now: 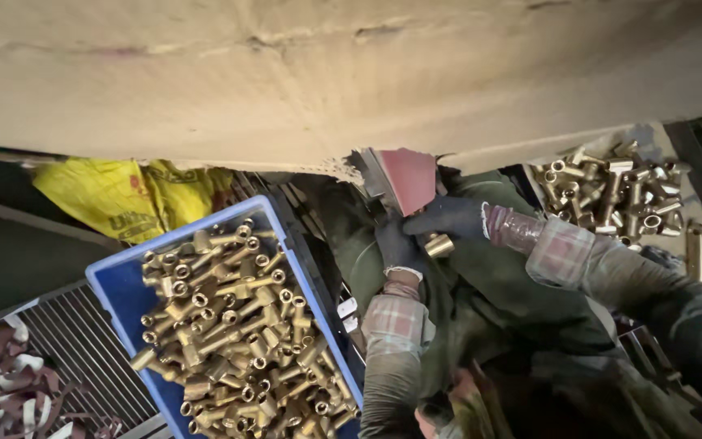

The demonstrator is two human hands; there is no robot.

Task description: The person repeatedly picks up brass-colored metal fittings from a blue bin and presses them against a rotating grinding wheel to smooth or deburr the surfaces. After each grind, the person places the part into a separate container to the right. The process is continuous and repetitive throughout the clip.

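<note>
- Gloved fingers of both hands close around one brass fitting (439, 244), held at the lower edge of a red sanding belt (406, 177).
- The left hand (400, 248) grips it from below and the left, fingers curled shut on its near side; its sleeve (393, 319) runs down the frame.
- The right hand (447, 216) comes in from the right, fingers wrapped over the fitting's top; its plaid sleeve (558, 250) trails off to the right.
- The fitting sits between the two hands, touching both; only its rounded brass end shows, pointing right and slightly down. Its long axis seems to run roughly left to right, but most of it is hidden by the gloves, so I cannot be sure.
- Both hands are equally near the fitting; the belt lies just above the fingers.
- A blue crate (123, 284) full of brass fittings lies to the left, well apart from the hands.
- A second pile of fittings (611, 195) sits on a tray at upper right, beyond the right forearm.
- A yellow sack (115, 199) lies behind the crate.
</note>
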